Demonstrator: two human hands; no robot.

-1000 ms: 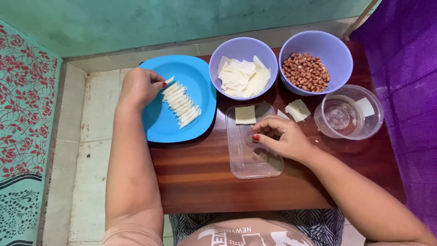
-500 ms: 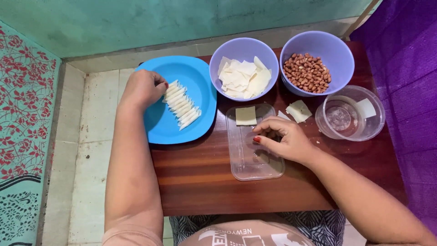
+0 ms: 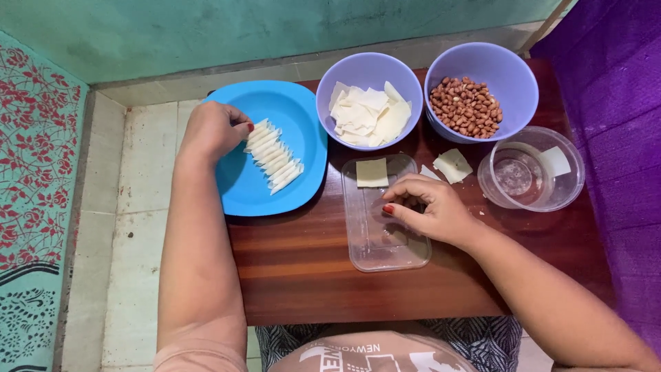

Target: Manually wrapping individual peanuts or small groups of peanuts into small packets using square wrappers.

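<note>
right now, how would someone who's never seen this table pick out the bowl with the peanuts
Start at the dark wooden table and look to its far edge, where two lilac bowls stand side by side. The peanut bowl is the one farther from the blue plate, just behind the clear round container. It holds small reddish-brown nuts, while its twin holds pale flat wrapper squares.

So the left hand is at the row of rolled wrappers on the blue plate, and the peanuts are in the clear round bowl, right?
Not quite. The head view shows the peanuts in a purple bowl; the clear round bowl holds only what looks like water. The rest stands: the left hand is at the rolled wrappers on the blue plate.
</note>
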